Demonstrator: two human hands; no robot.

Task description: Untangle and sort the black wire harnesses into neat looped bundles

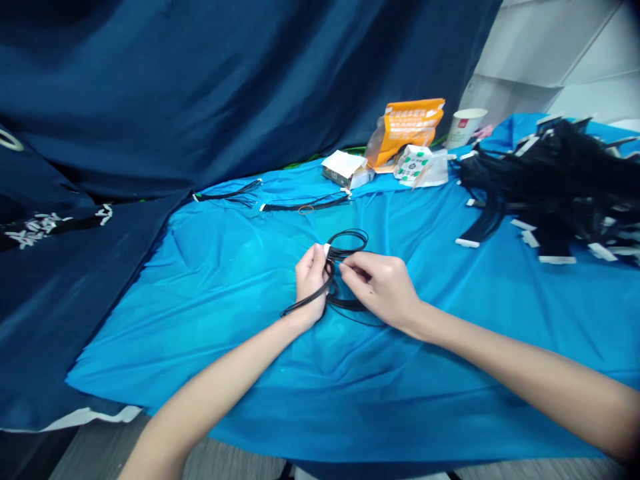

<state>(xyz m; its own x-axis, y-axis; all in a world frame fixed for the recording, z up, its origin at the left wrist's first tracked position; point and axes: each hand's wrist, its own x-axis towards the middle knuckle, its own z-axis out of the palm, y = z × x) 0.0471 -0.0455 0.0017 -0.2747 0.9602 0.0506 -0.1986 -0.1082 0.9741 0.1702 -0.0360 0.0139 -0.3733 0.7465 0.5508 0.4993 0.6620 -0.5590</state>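
Two hands, left hand [310, 283] and right hand [383, 287], fingers both pinching one coiled black cable [345, 257] over blue cloth [225, 300].

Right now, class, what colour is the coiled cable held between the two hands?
Black, with a white connector; the head view shows the coiled cable best.

Cable coil [347, 257] mid-bench [210, 300], btwn left hand [311, 283] & right hand [383, 287]. Behind it: cable bundles [300, 203], then box [345, 168], pouch [405, 133], cup [465, 127]. Cable pile [555, 180] far right.
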